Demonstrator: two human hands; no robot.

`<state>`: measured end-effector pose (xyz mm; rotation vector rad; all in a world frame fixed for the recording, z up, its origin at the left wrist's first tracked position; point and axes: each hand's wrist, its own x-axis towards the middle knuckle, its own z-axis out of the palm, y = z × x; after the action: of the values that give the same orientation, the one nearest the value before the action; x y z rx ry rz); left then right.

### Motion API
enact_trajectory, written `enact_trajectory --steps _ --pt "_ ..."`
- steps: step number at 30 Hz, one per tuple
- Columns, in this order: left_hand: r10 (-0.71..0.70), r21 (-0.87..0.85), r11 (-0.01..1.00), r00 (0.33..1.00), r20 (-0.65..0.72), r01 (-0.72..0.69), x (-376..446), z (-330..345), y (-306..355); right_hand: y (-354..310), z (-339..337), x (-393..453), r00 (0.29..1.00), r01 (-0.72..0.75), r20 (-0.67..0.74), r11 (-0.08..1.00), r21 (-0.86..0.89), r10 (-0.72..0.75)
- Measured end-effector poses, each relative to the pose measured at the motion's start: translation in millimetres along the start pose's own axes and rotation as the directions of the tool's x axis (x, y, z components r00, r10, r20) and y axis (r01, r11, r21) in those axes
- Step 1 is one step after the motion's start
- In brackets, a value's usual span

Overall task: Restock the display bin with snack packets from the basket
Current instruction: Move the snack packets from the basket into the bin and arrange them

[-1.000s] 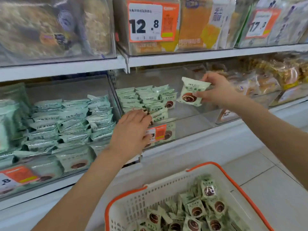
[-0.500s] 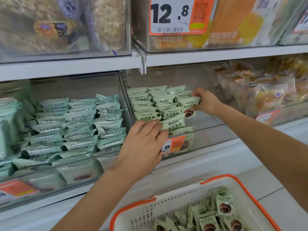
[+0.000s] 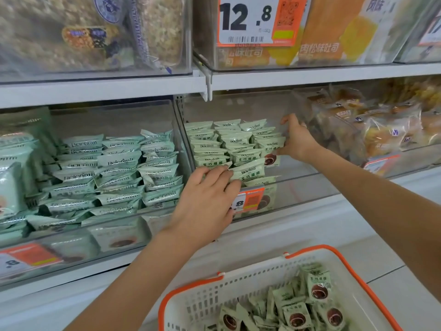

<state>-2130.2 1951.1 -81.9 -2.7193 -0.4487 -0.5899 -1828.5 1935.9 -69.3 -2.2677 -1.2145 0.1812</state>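
Note:
A clear display bin [image 3: 307, 175] on the middle shelf holds rows of pale green snack packets [image 3: 238, 142] standing on edge in its left half. My left hand [image 3: 205, 197] lies with straight fingers on the front packets. My right hand [image 3: 297, 139] is spread against the right side of the rows, thumb up, its fingers touching the end packet [image 3: 270, 152] with the brown picture. Below, a white basket with an orange rim [image 3: 241, 280] holds several more of the same packets [image 3: 297, 317].
A neighbouring bin to the left is packed with teal packets [image 3: 119, 168]. On the right, another bin holds wrapped bread [image 3: 362, 132]. A white shelf edge [image 3: 119, 88] runs overhead. An orange price tag [image 3: 250, 201] sticks to the bin's front. Right of the basket lies tiled floor [image 3: 405, 283].
My right hand carried one packet from the air into the right end of the rows and now spreads against them. My left hand stayed on the front packets.

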Motion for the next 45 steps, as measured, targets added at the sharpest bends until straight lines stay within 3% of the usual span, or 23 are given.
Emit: enact_trajectory --steps 3,5,7,9,10,12,14,15,16,18,19,20,23,26,28,32,34,37,39,41,43,45 --pt "0.000 -0.002 1.000 1.000 0.013 0.000 0 -1 -1 -2 -20 -20 0.977 0.009 -0.210 0.990 0.137 0.020" --pt "0.008 -0.035 0.999 0.999 -0.036 -0.009 -1 -2 2 -8 -34 -55 0.877 0.132 -0.481 0.950 0.282 0.021" --pt "0.032 -0.129 0.990 0.990 -0.138 -0.050 -2 -4 9 -12 -34 -108 0.722 0.256 -0.691 0.910 0.327 0.045" --pt "0.066 -0.207 0.971 0.965 -0.252 -0.121 -5 -7 24 -5 -15 -171 0.637 0.297 -0.767 0.896 0.330 0.072" --pt "0.087 -0.219 0.963 0.953 -0.290 -0.155 -8 -6 35 7 4 -199 0.647 0.258 -0.757 0.909 0.328 0.090" --pt "0.149 -0.229 0.951 0.956 -0.253 -0.209 -21 1 64 43 51 -254 0.778 0.058 -0.610 0.950 0.306 0.149" --pt "0.197 -0.329 0.923 0.980 -0.035 -0.197 -39 14 96 88 101 -303 0.928 -0.235 -0.264 0.963 0.133 0.263" --pt "0.194 -0.418 0.900 0.972 0.133 -0.122 -49 23 111 108 123 -327 0.937 -0.347 -0.038 0.938 -0.003 0.347" --pt "0.172 -0.499 0.866 0.930 0.325 0.015 -60 32 122 124 143 -348 0.883 -0.411 0.183 0.900 -0.145 0.433" --pt "0.139 -0.550 0.765 0.748 0.649 0.335 -87 55 136 149 175 -385 0.684 -0.378 0.505 0.847 -0.373 0.527" --pt "0.131 -0.534 0.711 0.660 0.740 0.457 -101 65 139 154 185 -400 0.591 -0.304 0.597 0.836 -0.458 0.542" --pt "0.124 -0.504 0.686 0.598 0.792 0.525 -115 73 140 155 190 -412 0.542 -0.228 0.639 0.827 -0.514 0.546" --pt "0.119 -0.402 0.746 0.488 0.865 0.531 -147 85 138 150 194 -431 0.511 -0.109 0.656 0.800 -0.591 0.555" --pt "0.128 -0.360 0.762 0.421 0.898 0.538 -161 87 137 140 190 -421 0.654 -0.094 0.542 0.767 -0.634 0.528" --pt "0.130 -0.360 0.774 0.425 0.896 0.521 -162 87 140 139 189 -407 0.771 -0.168 0.409 0.776 -0.608 0.488" --pt "0.150 -0.397 0.747 0.446 0.882 0.534 -155 91 152 152 194 -387 0.828 -0.082 0.422 0.825 -0.559 0.369" --pt "0.163 -0.404 0.714 0.426 0.890 0.572 -147 93 160 157 200 -380 0.796 -0.028 0.517 0.873 -0.488 0.314" --pt "0.158 -0.422 0.658 0.433 0.887 0.624 -135 96 168 152 208 -373 0.689 -0.137 0.650 0.938 -0.318 0.321" --pt "0.153 -0.419 0.637 0.427 0.891 0.647 -131 96 170 147 215 -373 0.717 -0.166 0.613 0.935 -0.313 0.332" --pt "0.156 -0.405 0.619 0.400 0.903 0.673 -128 96 169 141 221 -376 0.734 -0.312 0.548 0.916 -0.253 0.401" --pt "0.151 -0.396 0.589 0.386 0.910 0.704 -124 96 167 130 219 -379 0.664 -0.567 0.553 0.821 -0.066 0.503" --pt "0.119 -0.363 0.487 0.351 0.929 0.795 -121 97 165 114 212 -381 0.560 -0.789 0.614 0.584 0.190 0.556"
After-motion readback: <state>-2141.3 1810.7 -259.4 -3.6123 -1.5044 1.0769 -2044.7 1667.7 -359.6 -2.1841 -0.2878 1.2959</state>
